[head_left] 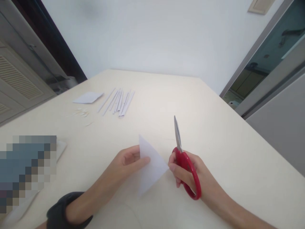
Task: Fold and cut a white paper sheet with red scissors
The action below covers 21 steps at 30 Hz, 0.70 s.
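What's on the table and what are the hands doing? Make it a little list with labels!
left hand: holds a white paper triangle
right hand: holds red scissors, blades shut, pointing away from the person
wrist: black band on the left
table: cream
far side: paper strips in a row, a white paper piece beside them, small scraps near them
left edge: blurred patch, cannot tell

White paper triangle held upright beside closed red-handled scissors pointing away.
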{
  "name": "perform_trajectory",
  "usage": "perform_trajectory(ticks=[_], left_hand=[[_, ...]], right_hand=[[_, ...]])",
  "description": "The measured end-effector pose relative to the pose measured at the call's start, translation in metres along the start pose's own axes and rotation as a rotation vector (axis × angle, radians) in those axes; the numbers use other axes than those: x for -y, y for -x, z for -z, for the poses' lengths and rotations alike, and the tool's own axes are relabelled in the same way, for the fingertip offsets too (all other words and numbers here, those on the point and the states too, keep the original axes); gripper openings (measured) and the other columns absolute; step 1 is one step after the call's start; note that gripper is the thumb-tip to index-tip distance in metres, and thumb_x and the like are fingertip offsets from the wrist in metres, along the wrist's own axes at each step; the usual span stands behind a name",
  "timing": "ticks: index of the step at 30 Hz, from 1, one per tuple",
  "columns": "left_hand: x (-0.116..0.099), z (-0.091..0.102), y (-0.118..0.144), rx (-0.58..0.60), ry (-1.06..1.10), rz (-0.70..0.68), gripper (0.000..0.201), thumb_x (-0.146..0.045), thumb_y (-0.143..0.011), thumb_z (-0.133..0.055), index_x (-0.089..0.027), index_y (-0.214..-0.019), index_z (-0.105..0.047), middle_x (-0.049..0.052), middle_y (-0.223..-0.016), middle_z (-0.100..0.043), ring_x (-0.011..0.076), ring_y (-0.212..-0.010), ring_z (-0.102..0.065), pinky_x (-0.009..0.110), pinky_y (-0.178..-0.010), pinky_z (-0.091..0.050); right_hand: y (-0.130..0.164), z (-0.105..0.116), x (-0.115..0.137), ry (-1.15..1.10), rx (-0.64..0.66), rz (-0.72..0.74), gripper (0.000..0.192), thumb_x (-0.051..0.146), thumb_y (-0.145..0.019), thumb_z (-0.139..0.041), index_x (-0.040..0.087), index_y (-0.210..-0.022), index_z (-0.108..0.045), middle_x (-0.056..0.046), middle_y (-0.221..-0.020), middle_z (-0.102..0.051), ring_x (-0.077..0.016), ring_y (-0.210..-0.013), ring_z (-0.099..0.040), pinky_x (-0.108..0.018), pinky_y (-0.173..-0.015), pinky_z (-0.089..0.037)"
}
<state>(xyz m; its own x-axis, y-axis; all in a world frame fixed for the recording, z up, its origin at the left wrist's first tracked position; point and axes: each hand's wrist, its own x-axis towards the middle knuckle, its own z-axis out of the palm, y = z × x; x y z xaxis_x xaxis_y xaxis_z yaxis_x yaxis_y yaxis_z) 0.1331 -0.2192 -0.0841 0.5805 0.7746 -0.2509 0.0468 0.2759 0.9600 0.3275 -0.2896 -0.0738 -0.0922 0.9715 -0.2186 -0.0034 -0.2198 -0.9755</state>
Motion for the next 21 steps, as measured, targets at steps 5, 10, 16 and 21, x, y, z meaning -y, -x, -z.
perform_trajectory(ticks=[5, 10, 16, 21], left_hand=[[0.002, -0.007, 0.004, 0.184, -0.050, -0.003, 0.024, -0.030, -0.085, -0.060, -0.018, -0.104, -0.067, 0.006, -0.104, -0.071, 0.0242, -0.094, -0.065, 0.034, -0.080, -0.050], [0.003, -0.011, 0.007, 0.268, -0.242, -0.048, 0.022, -0.031, -0.090, -0.051, -0.017, -0.098, -0.066, 0.005, -0.097, -0.069, 0.0219, -0.088, -0.062, 0.032, -0.076, -0.048], [-0.003, -0.011, 0.006, 0.117, -0.406, -0.111, 0.025, -0.032, -0.089, -0.050, -0.017, -0.069, -0.052, -0.004, -0.064, -0.047, 0.0120, -0.061, -0.047, 0.022, -0.053, -0.039], [-0.003, -0.011, 0.005, 0.130, -0.368, -0.148, 0.018, -0.028, -0.089, -0.052, -0.018, -0.075, -0.058, -0.002, -0.072, -0.057, 0.0134, -0.069, -0.054, 0.023, -0.063, -0.044]], right_hand=[[0.003, -0.002, 0.002, 0.153, -0.023, 0.092, 0.011, 0.027, -0.087, -0.057, 0.020, -0.078, -0.058, 0.003, -0.067, -0.053, -0.0107, -0.059, -0.049, -0.022, -0.054, -0.042], [0.007, -0.004, 0.002, 0.278, -0.014, 0.119, 0.010, 0.021, -0.085, -0.059, 0.021, -0.075, -0.055, 0.005, -0.061, -0.050, -0.0081, -0.050, -0.042, -0.020, -0.045, -0.033], [0.006, -0.006, -0.004, 0.249, 0.050, 0.055, 0.011, 0.016, -0.083, -0.058, 0.021, -0.075, -0.052, 0.006, -0.059, -0.047, -0.0057, -0.045, -0.036, -0.017, -0.040, -0.030], [0.004, -0.005, -0.006, 0.218, 0.034, 0.062, 0.012, 0.012, -0.082, -0.057, 0.020, -0.073, -0.053, 0.006, -0.060, -0.049, -0.0065, -0.048, -0.040, -0.018, -0.043, -0.033]])
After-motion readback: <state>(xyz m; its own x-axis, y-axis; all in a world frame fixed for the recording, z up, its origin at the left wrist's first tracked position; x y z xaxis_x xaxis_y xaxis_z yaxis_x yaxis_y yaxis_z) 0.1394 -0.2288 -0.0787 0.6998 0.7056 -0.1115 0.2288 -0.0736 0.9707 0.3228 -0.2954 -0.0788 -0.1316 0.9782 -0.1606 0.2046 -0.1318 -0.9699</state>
